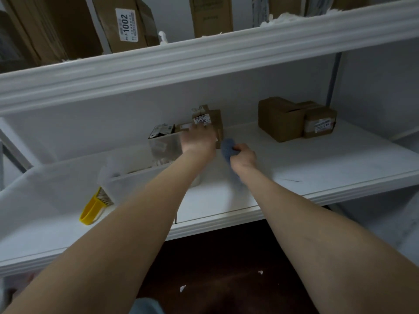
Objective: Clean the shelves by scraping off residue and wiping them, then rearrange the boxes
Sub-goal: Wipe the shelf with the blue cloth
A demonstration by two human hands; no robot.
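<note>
My left hand reaches deep into the middle white shelf and grips a small labelled cardboard box near the back wall. Just right of it, my right hand is closed around a bunched blue cloth, which rests on the shelf surface. Two more brown boxes sit together at the back right of the same shelf. A yellow-handled scraper brush lies at the front left of the shelf.
Clear plastic bins stand left of my left arm. The upper shelf carries tall cardboard boxes and white fluff. Below is a dark floor with white scraps.
</note>
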